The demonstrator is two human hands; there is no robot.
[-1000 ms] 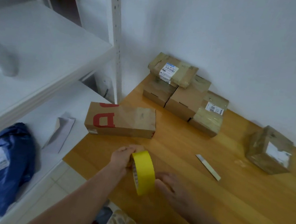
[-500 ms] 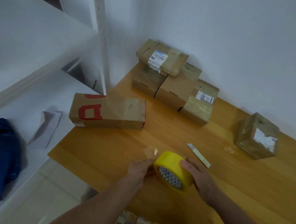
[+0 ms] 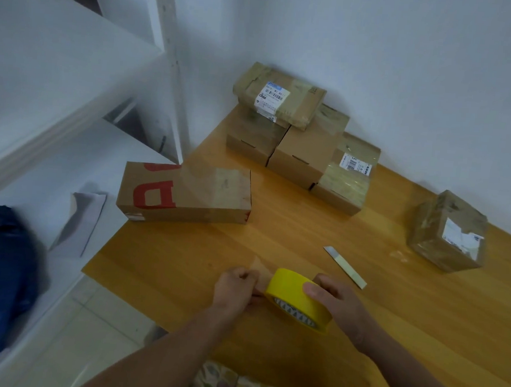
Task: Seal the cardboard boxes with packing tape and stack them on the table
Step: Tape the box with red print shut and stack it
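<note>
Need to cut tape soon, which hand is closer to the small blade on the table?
Right. The right hand, gripping the tape roll, lies close beside the blade; the left hand is beyond the roll.

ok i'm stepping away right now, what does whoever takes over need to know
Left hand pinches the tape's free end, just off the roll.
Right hand grips the yellow tape roll over the table.
Four boxes form the corner stack; the red-printed box and the lone box lie apart.
Done: the corner stack looks taped. Left: tape and stack the two loose boxes.
</note>
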